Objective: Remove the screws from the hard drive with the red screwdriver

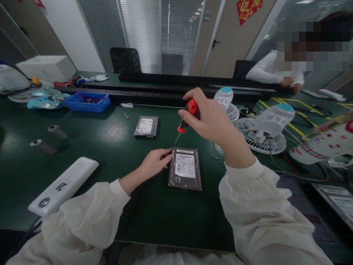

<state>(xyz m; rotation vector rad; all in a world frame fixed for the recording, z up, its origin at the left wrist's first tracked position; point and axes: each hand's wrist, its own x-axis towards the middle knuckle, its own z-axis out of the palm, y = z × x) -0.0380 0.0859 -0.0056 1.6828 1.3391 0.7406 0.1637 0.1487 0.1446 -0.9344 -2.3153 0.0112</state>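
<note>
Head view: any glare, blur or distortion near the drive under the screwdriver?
Head view: wide-angle bending curves the far rails and stretches the sleeves at the bottom; a soft glare patch sits on the table left of the second drive; the hard drive is glare-free, its label small print unreadable; the screwdriver and right hand look sharp.

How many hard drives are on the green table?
2. One hard drive lies by the left hand, under the screwdriver tip; the second drive sits farther back. Others may be hidden.
</note>
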